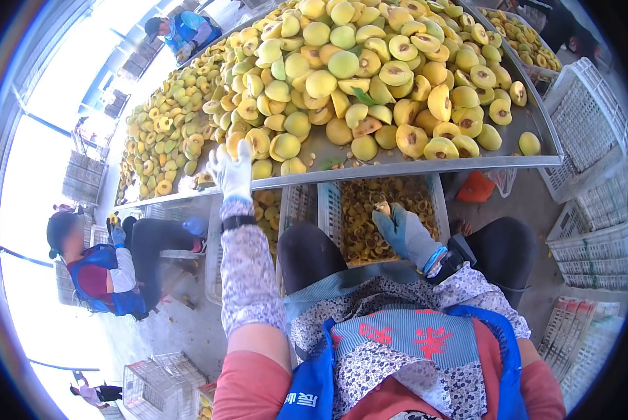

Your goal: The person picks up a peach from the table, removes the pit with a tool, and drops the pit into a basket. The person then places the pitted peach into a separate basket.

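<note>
My left hand (233, 170), in a white glove, reaches over the near rim of the metal table (370, 169). Its fingers are apart at the edge of the fruit pile, around a yellow fruit (235, 143). Yellow-green stone fruit (342, 63) is heaped on the table, some whole and some cut in half with brown centres. Lower down, my right hand (400, 231), in a blue-grey glove, is closed over a crate (436, 199) of fruit pieces (359, 227). A short tan end shows at its fingertips; I cannot tell what it belongs to.
A seated person (97, 269) in a blue vest works at left, and another person (184, 35) stands at the table's far side. White plastic crates (590, 126) stack up at right, more crates (160, 385) at lower left. An orange-red object (475, 187) sits under the table.
</note>
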The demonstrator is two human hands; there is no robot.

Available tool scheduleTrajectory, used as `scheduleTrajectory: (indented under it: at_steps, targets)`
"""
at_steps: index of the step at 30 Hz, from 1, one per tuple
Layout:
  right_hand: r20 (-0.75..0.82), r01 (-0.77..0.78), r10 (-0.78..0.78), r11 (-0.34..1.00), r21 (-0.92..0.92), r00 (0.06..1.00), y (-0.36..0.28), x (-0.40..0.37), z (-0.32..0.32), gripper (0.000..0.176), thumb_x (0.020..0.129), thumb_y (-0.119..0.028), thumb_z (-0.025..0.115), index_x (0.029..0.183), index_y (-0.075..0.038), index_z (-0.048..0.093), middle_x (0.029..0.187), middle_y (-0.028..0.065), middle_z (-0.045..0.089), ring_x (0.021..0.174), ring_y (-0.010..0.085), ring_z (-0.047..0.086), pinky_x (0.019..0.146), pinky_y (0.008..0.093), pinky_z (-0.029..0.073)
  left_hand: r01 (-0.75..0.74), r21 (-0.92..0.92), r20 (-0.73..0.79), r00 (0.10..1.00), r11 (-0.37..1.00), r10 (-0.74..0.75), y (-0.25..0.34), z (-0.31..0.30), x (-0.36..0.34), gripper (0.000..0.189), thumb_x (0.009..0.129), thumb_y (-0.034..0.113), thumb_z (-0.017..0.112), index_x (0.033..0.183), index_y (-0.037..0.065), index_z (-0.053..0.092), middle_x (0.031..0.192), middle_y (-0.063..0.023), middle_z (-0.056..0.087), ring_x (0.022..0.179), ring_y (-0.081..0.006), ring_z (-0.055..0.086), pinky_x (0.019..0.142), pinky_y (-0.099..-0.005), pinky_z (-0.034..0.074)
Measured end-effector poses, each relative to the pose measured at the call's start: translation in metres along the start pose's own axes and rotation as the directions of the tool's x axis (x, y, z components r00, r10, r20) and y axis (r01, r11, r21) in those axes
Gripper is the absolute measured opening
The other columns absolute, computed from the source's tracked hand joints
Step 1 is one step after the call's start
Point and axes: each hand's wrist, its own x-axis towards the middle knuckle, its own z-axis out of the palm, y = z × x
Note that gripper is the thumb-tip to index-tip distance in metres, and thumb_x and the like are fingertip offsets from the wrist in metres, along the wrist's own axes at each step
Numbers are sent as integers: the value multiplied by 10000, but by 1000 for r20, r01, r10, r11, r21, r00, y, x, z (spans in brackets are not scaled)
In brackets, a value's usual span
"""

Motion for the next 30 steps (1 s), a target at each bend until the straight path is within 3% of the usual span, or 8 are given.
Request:
scheduleTrajectory:
  at_steps: [7,12,16,18,20,23,27,30]
  targets:
    - [-7,58,-58,993,104,998,-13,2,4,385,945,-383,603,1012,-4,610,834,261,659,804,430,661,697,459,506,-211,189,-120,964,959,236,49,45,-7,588,825,429,670,1283,76,563,1402,-198,474,1312,-394,412,1112,-475,331]
    - [-88,135,-124,982,136,988,-24,2,4,361,957,-369,600,1002,-10,610,797,240,658,760,397,672,666,439,511,-413,-333,-199,910,848,365,60,42,-21,400,812,214,744,1155,41,631,1116,-143,658,1024,-272,627,933,-372,487]
    - [-141,278,-247,919,280,959,-51,-1,-4,331,973,-345,589,1008,-16,591,774,243,654,742,393,672,656,425,516,201,-935,258,951,294,170,121,-18,-77,274,889,208,717,1070,7,672,964,-20,666,856,-86,583,806,-251,480]
    - [-143,279,-250,927,252,958,-63,-2,-9,320,983,-339,573,1030,-22,575,761,247,648,733,396,668,642,436,512,269,-879,384,888,392,252,134,-31,-104,247,958,175,622,1127,-2,653,1045,-21,659,955,-111,599,854,-266,482]
    - [-209,359,-326,923,141,922,-53,3,-2,321,987,-338,565,1051,-23,570,748,244,644,717,395,664,627,448,504,470,-869,495,825,154,274,144,-26,-132,250,929,131,636,1129,-18,630,1045,-49,665,959,-136,622,844,-286,503]
    - [-243,366,-331,923,118,912,-42,7,-4,341,991,-351,548,1049,-16,575,748,240,643,694,399,652,609,459,492,-95,-901,115,888,424,445,170,-34,-173,333,829,24,665,1147,-23,579,1014,-129,667,889,-177,676,745,-279,554]
    - [-301,405,-360,908,104,883,-25,12,-11,392,1006,-389,508,1023,-7,591,761,238,645,677,402,641,608,459,492,-382,-808,-93,834,448,543,183,-31,-187,333,830,43,681,1143,-24,588,991,-113,680,873,-172,687,733,-277,556]
    - [-284,333,-283,931,148,916,-24,7,-14,395,1004,-391,513,1006,-5,598,768,236,649,678,400,641,611,456,493,-213,-880,27,869,425,493,185,-29,-191,361,839,67,682,1171,-27,574,1056,-133,678,893,-177,694,741,-276,557]
